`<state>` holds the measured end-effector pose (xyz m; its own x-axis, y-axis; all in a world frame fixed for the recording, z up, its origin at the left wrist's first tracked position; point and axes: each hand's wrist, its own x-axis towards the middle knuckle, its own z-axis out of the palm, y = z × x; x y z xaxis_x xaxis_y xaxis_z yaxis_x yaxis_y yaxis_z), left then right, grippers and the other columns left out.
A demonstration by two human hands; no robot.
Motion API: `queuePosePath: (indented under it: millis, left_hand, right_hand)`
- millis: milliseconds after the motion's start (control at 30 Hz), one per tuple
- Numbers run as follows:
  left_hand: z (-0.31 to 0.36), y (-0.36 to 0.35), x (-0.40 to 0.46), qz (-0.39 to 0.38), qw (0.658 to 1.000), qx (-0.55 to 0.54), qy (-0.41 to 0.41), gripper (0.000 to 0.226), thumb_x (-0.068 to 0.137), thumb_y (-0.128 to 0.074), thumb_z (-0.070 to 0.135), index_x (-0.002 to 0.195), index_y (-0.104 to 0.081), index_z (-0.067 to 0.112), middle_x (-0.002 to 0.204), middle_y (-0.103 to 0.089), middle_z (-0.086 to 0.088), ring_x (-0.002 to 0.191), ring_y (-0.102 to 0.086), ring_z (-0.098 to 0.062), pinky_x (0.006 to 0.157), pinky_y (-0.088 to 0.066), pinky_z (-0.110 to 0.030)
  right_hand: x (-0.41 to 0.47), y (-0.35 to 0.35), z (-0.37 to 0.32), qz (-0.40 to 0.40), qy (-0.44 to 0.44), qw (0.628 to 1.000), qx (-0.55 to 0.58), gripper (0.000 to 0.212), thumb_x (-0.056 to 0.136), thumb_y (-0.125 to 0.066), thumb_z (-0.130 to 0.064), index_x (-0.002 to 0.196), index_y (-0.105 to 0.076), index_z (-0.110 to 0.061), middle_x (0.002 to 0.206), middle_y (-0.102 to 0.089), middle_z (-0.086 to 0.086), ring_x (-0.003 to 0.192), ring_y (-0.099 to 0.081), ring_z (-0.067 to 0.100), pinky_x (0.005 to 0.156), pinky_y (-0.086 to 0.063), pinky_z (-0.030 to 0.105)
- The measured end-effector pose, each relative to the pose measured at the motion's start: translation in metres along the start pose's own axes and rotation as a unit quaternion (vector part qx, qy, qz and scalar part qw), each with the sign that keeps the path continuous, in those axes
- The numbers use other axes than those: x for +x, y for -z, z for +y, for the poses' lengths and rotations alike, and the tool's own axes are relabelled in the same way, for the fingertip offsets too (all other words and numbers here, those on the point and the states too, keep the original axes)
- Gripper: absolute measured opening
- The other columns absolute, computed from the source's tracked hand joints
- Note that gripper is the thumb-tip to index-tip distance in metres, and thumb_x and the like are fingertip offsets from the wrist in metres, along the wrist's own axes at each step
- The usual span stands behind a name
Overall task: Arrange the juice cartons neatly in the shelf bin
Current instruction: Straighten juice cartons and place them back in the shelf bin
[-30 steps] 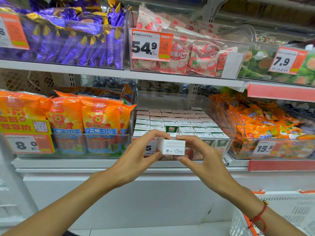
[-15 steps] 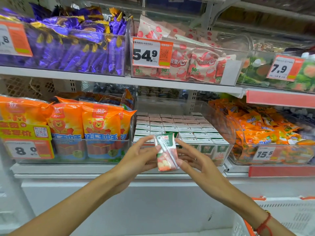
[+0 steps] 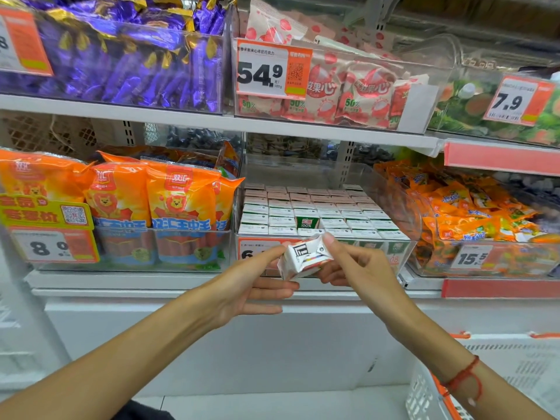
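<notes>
Shelving (image 3: 188, 121) fills the upper two thirds of the frame, its clear bins stacked with goods: purple sweet wrappers (image 3: 121, 60) at upper left, orange sausage packs (image 3: 145, 201) at middle left, orange snack bags (image 3: 472, 207) at middle right. At centre sits the clear shelf bin (image 3: 391, 195), packed with rows of juice cartons (image 3: 318, 210) standing upright, one green-faced carton among them rising a little above its neighbours. A white basket (image 3: 515, 374) shows at lower right. Just in front of the bin's front wall, the left hand (image 3: 242, 289) and right hand (image 3: 360, 268) hold one tilted carton (image 3: 303, 259) between them, the left's fingers extended against its left side, the right's thumb and curled fingers pinching its right end.
</notes>
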<state>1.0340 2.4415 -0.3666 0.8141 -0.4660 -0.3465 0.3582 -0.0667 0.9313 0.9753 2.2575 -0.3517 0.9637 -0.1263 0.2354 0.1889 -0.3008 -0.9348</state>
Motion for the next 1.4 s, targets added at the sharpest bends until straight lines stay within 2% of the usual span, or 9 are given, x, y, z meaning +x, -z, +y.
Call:
queuePosePath:
  millis: [167, 333, 600, 700, 800, 967, 1167, 1267, 1400]
  left_hand:
    - [0.001, 0.0, -0.001, 0.012, 1.0, 0.01, -0.015, 0.04, 0.084, -0.061, 0.057, 0.111, -0.064, 0.028, 0.091, -0.077, -0.003, 0.079, -0.074, -0.009, 0.06, -0.059, -0.028]
    - [0.006, 0.001, -0.001, 0.066, 0.989, -0.014, -0.135, 0.037, 0.084, -0.071, 0.037, 0.117, -0.056, 0.026, 0.086, -0.077, -0.002, 0.079, -0.075, -0.015, 0.061, -0.058, -0.021]
    - [0.014, -0.001, -0.007, 0.088, 0.97, 0.041, -0.221, 0.046, 0.089, -0.066, 0.032, 0.133, -0.053, 0.031, 0.105, -0.074, 0.002, 0.09, -0.073, -0.013, 0.069, -0.06, -0.024]
    - [0.018, 0.0, -0.011, 0.082, 0.98, 0.058, -0.174, 0.052, 0.088, -0.06, 0.049, 0.138, -0.05, 0.036, 0.111, -0.069, 0.007, 0.088, -0.071, -0.007, 0.064, -0.059, -0.021]
    - [0.016, -0.003, -0.013, 0.055, 0.986, 0.043, -0.149, 0.06, 0.077, -0.063, 0.061, 0.129, -0.058, 0.031, 0.107, -0.072, 0.005, 0.088, -0.073, -0.008, 0.068, -0.059, -0.022]
    - [0.005, -0.008, -0.005, 0.077, 0.988, -0.027, -0.133, 0.049, 0.079, -0.072, 0.048, 0.118, -0.061, 0.022, 0.092, -0.077, -0.001, 0.084, -0.074, -0.013, 0.076, -0.059, -0.025]
    - [0.006, -0.007, -0.002, 0.074, 0.981, -0.018, -0.18, 0.061, 0.072, -0.079, 0.039, 0.127, -0.056, 0.026, 0.101, -0.075, -0.004, 0.089, -0.074, -0.016, 0.073, -0.059, -0.023]
    - [0.008, -0.008, -0.004, 0.064, 0.975, 0.009, -0.214, 0.081, 0.056, -0.08, 0.05, 0.131, -0.055, 0.034, 0.111, -0.071, 0.003, 0.101, -0.07, -0.014, 0.079, -0.059, -0.027]
    - [0.002, -0.018, -0.004, 0.059, 0.978, -0.039, -0.195, 0.05, 0.077, -0.075, 0.038, 0.124, -0.059, 0.028, 0.103, -0.075, 0.004, 0.093, -0.072, -0.011, 0.069, -0.058, -0.021]
  right_hand:
    - [-0.001, 0.004, -0.002, -0.039, -0.031, 0.999, 0.002, 0.034, 0.074, -0.056, -0.064, 0.085, -0.077, -0.039, 0.08, -0.075, 0.002, 0.072, -0.071, 0.012, 0.072, -0.057, 0.021]
    - [-0.004, 0.008, -0.004, -0.155, -0.104, 0.978, 0.092, 0.049, 0.075, -0.065, -0.049, 0.124, -0.061, -0.045, 0.112, -0.073, -0.008, 0.101, -0.07, 0.014, 0.089, -0.057, 0.034]
    - [-0.007, -0.004, -0.001, -0.056, -0.034, 0.997, 0.039, 0.065, 0.074, -0.07, -0.045, 0.136, -0.05, -0.034, 0.102, -0.074, -0.013, 0.097, -0.067, -0.001, 0.089, -0.054, 0.022]
    - [-0.008, -0.008, 0.002, -0.007, 0.027, 0.999, -0.041, 0.056, 0.082, -0.075, -0.025, 0.133, -0.054, -0.028, 0.102, -0.068, -0.023, 0.093, -0.065, -0.01, 0.077, -0.051, 0.009]
    - [-0.008, -0.008, 0.006, 0.028, 0.097, 0.986, -0.13, 0.055, 0.076, -0.082, -0.019, 0.126, -0.062, -0.029, 0.109, -0.069, -0.02, 0.096, -0.067, -0.001, 0.086, -0.055, 0.021]
    - [-0.009, -0.017, 0.012, 0.002, 0.186, 0.954, -0.236, 0.055, 0.072, -0.085, -0.019, 0.115, -0.058, -0.041, 0.109, -0.064, -0.02, 0.1, -0.062, 0.003, 0.086, -0.053, 0.023]
    - [-0.002, -0.007, 0.014, -0.078, 0.018, 0.991, -0.103, 0.044, 0.082, -0.075, -0.035, 0.121, -0.054, -0.041, 0.114, -0.063, -0.026, 0.106, -0.057, -0.011, 0.092, -0.046, 0.012]
    - [-0.001, -0.008, 0.015, -0.089, 0.016, 0.993, -0.069, 0.046, 0.082, -0.076, -0.03, 0.12, -0.054, -0.044, 0.106, -0.067, -0.03, 0.103, -0.06, -0.011, 0.087, -0.044, 0.006]
    - [-0.001, -0.012, 0.017, -0.003, 0.029, 0.999, -0.039, 0.038, 0.074, -0.083, -0.025, 0.107, -0.065, -0.032, 0.093, -0.073, -0.017, 0.088, -0.067, 0.0, 0.08, -0.05, 0.013]
